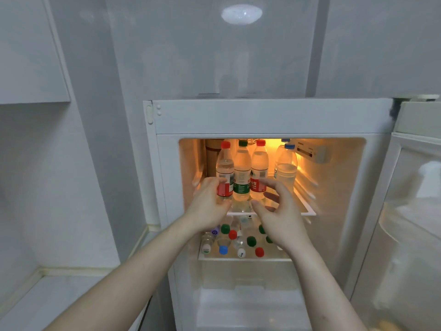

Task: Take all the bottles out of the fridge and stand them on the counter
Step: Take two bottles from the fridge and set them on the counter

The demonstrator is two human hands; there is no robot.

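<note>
Plastic bottles on the fridge shelf [307,212] — left hand [210,201] grips the red-label bottle [225,173] mid-body, right hand [276,211] open near the next bottle [259,170]. Likely full, heavy, slick — grab the label band.

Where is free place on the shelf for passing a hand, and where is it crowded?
Free: the shelf to the right, between the blue-capped bottle and the fridge wall. Crowded: the shelf's left, three bottles shoulder to shoulder, and the drawer below, full of caps.
</note>
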